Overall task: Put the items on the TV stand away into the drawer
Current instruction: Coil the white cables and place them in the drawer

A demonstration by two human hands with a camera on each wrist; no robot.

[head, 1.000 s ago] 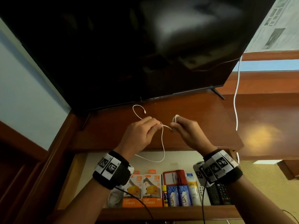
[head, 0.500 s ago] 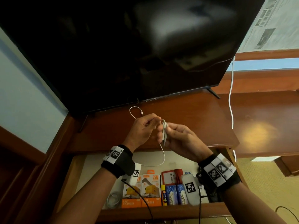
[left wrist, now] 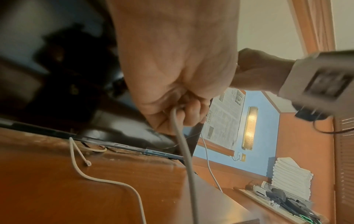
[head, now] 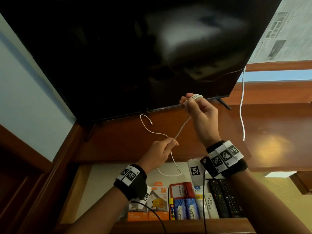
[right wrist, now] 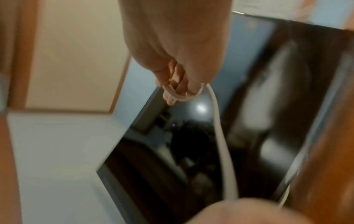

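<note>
The TV stand [head: 118,142] is reddish-brown wood with a smooth, glossy varnish that reflects a lamp glow, and the drawer [head: 94,179] has matching wooden walls and a pale, matt floor. The white cable [head: 152,131] has a smooth, matt plastic sheath, and the television screen [head: 135,56] above it is glossy black and mirror-like. In the drawer, the charger boxes [head: 157,205] are printed orange cardboard and the remote controls [head: 224,198] are matt black plastic.
</note>
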